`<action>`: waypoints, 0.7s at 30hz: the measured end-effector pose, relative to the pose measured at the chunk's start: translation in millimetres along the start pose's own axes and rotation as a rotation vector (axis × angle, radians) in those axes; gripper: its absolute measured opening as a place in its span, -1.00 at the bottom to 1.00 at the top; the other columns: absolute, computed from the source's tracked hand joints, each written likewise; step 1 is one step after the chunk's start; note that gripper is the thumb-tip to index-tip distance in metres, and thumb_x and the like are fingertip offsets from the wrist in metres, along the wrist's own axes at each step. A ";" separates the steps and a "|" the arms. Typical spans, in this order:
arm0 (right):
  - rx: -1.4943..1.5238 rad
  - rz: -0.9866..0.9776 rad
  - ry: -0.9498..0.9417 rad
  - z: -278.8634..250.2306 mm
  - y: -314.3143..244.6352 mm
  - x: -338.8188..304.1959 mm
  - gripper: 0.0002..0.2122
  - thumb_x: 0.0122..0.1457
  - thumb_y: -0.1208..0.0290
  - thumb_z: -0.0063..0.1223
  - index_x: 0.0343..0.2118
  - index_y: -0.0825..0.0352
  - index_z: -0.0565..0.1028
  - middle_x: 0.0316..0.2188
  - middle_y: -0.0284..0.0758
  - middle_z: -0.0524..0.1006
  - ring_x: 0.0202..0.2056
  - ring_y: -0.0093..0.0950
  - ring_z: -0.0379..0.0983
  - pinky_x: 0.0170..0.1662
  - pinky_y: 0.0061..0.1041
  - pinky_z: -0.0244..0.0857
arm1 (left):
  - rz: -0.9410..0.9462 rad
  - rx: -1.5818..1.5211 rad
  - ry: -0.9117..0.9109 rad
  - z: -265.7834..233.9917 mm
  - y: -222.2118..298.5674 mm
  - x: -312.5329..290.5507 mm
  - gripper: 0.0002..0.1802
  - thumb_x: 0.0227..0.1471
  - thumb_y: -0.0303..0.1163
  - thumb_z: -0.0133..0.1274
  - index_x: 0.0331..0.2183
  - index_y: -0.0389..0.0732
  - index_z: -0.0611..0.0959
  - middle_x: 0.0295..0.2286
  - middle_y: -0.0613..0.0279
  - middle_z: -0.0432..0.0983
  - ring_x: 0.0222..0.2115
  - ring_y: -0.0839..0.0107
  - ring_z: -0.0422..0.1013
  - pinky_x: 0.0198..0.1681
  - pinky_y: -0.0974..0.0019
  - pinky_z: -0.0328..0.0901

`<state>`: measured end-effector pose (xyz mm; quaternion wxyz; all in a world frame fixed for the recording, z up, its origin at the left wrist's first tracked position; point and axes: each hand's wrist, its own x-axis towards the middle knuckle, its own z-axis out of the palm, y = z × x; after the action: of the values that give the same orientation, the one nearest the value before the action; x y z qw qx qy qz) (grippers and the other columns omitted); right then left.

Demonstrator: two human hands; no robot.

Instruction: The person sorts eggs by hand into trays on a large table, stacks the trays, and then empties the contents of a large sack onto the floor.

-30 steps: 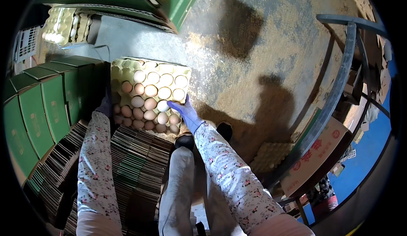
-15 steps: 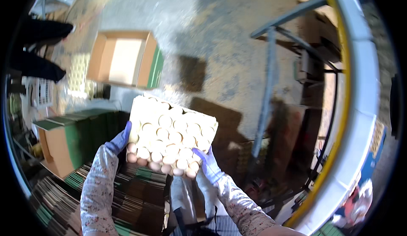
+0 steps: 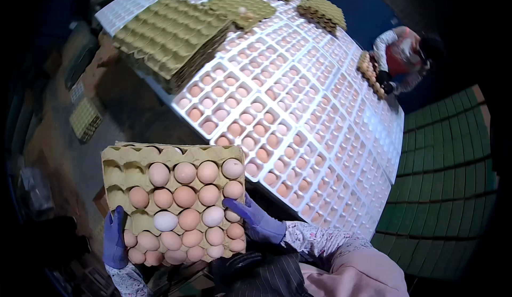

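Observation:
Between my two purple-gloved hands is a pulp egg tray (image 3: 143, 221) of brown and whitish eggs (image 3: 184, 196), with several hollows bare along its left side and far left corner. The edge of another tray with eggs peeks out beneath its far side. My left hand (image 3: 114, 238) grips the left edge, fingers pointing up along it. On the right edge, my right hand (image 3: 257, 221) is closed with its thumb at the rim. The near rows of eggs sit by my body. Just beyond the tray stands a broad table of white plastic egg trays (image 3: 256, 91), most holding eggs.
A tall stack of empty pulp trays (image 3: 173, 35) stands on the table's far left, with smaller stacks (image 3: 321, 10) at the back. Another person (image 3: 400, 57) handles a tray of eggs on the far right. Green cartons (image 3: 440, 158) line the right side.
My view has swung from the floor, with its open carton, to the egg-covered table. The held tray now appears lower and further left, still in both hands.

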<state>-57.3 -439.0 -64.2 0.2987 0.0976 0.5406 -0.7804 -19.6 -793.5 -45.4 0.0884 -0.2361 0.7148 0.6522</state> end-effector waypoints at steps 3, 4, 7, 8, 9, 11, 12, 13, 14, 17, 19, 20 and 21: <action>0.500 0.060 0.091 -73.7 -30.1 -52.8 -0.41 0.18 0.24 0.10 0.22 0.19 0.10 0.09 -0.35 0.29 0.06 -0.51 0.27 0.07 -0.34 0.26 | 0.100 0.079 -0.136 109.8 50.6 12.0 -0.50 0.24 -0.18 -0.07 0.07 -0.34 0.39 -0.04 0.18 0.42 -0.02 0.40 0.33 0.07 0.32 0.19; 0.537 0.073 0.170 -82.9 -34.2 -60.9 -0.41 0.18 0.24 0.10 0.21 0.20 0.11 0.08 -0.35 0.31 0.05 -0.50 0.29 0.05 -0.33 0.28 | 0.033 0.045 -0.219 141.9 66.2 20.9 -0.51 0.23 -0.18 -0.07 0.06 -0.33 0.41 -0.06 0.20 0.43 -0.05 0.42 0.34 0.05 0.33 0.20; 0.475 0.038 0.404 -132.2 -21.7 -77.1 -0.46 0.19 0.19 0.07 0.19 0.18 0.18 0.01 -0.32 0.39 -0.02 -0.45 0.37 -0.04 -0.30 0.37 | 0.027 0.155 -0.524 221.3 78.0 72.0 -0.53 0.23 -0.17 -0.07 0.02 -0.32 0.47 -0.12 0.26 0.48 -0.13 0.48 0.34 -0.02 0.36 0.23; 0.469 0.018 0.418 -146.6 -27.3 -81.2 -0.49 0.21 0.16 0.04 0.18 0.16 0.20 0.00 -0.33 0.41 -0.04 -0.44 0.40 -0.06 -0.29 0.39 | 0.011 0.163 -0.563 244.2 77.0 85.1 -0.52 0.23 -0.15 -0.07 0.01 -0.32 0.48 -0.14 0.26 0.48 -0.14 0.49 0.34 -0.03 0.36 0.23; 0.458 -0.004 0.442 -159.6 -29.1 -85.8 -0.51 0.22 0.13 0.01 0.17 0.14 0.23 -0.02 -0.33 0.44 -0.07 -0.43 0.44 -0.08 -0.28 0.41 | -0.007 0.165 -0.611 265.0 69.6 98.4 -0.51 0.22 -0.13 -0.07 0.00 -0.32 0.48 -0.15 0.27 0.49 -0.16 0.49 0.34 -0.05 0.37 0.23; 0.276 -0.133 0.510 -199.4 -4.5 -93.5 -0.44 0.23 0.08 -0.01 0.21 0.23 0.19 0.02 -0.33 0.41 0.00 -0.48 0.36 0.02 -0.39 0.31 | -0.144 0.204 -0.631 314.0 66.1 108.4 -0.45 0.19 -0.04 -0.05 -0.01 -0.33 0.50 -0.16 0.27 0.50 -0.16 0.50 0.34 -0.06 0.38 0.24; 0.106 -0.204 0.565 -227.0 30.7 -91.8 -0.42 0.23 0.07 -0.02 0.23 0.25 0.16 0.04 -0.33 0.40 0.03 -0.49 0.33 0.05 -0.43 0.27 | -0.153 0.255 -0.669 330.8 61.9 118.0 -0.43 0.18 -0.03 -0.04 0.00 -0.33 0.50 -0.16 0.27 0.50 -0.16 0.50 0.34 -0.07 0.39 0.24; 0.030 -0.194 0.567 -233.7 36.0 -94.8 -0.41 0.24 0.04 -0.05 0.23 0.26 0.17 0.04 -0.33 0.40 0.03 -0.51 0.30 0.07 -0.46 0.23 | -0.173 0.314 -0.685 340.6 54.5 126.1 -0.41 0.17 -0.02 -0.03 0.01 -0.33 0.49 -0.16 0.27 0.49 -0.16 0.51 0.34 -0.07 0.39 0.24; -0.044 -0.178 0.571 -239.7 40.5 -101.3 -0.40 0.25 0.01 -0.08 0.24 0.28 0.17 0.04 -0.34 0.39 0.04 -0.53 0.28 0.09 -0.49 0.18 | -0.201 0.350 -0.664 349.3 49.4 130.6 -0.43 0.18 -0.03 -0.03 0.01 -0.32 0.49 -0.16 0.29 0.49 -0.16 0.52 0.34 -0.07 0.39 0.25; -0.055 0.106 0.614 -241.2 21.2 -113.7 -0.41 0.27 -0.05 -0.14 0.21 0.30 0.24 -0.02 -0.33 0.42 0.00 -0.54 0.30 0.05 -0.50 0.20 | -0.145 0.557 -0.594 355.4 50.1 137.0 -0.44 0.17 -0.05 -0.01 0.01 -0.31 0.49 -0.14 0.25 0.50 -0.12 0.47 0.35 -0.05 0.38 0.25; -0.057 0.188 0.638 -252.7 14.0 -123.3 -0.36 0.20 -0.05 -0.03 0.10 0.48 0.31 -0.15 -0.09 0.50 -0.14 -0.33 0.44 -0.07 -0.40 0.30 | 0.097 0.791 -0.615 355.4 58.3 143.9 -0.39 0.13 -0.04 0.04 0.02 -0.35 0.48 -0.08 0.10 0.50 -0.05 0.35 0.38 0.02 0.36 0.24; -0.313 0.247 0.897 -236.3 -27.1 -129.7 -0.41 0.15 0.03 0.08 0.08 0.43 0.35 -0.14 -0.14 0.49 -0.18 -0.32 0.45 -0.10 -0.39 0.32 | 0.356 0.807 -0.534 358.5 67.6 140.1 -0.43 0.10 -0.11 0.08 0.03 -0.31 0.48 -0.06 0.09 0.48 -0.01 0.27 0.36 0.06 0.32 0.22; -0.540 -0.051 1.104 -245.7 -18.2 -131.6 -0.48 0.10 0.10 0.16 0.04 0.34 0.39 -0.13 -0.17 0.49 -0.18 -0.27 0.44 -0.09 -0.36 0.33 | 0.630 0.796 -0.474 374.7 78.2 131.5 -0.45 0.08 -0.17 0.11 0.04 -0.27 0.48 -0.03 0.07 0.47 0.04 0.19 0.34 0.10 0.27 0.21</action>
<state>-4.1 -165.6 -84.8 -0.0301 0.3953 0.7962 -0.4571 -237.9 -454.8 -82.8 0.1299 0.1933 0.9026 0.3621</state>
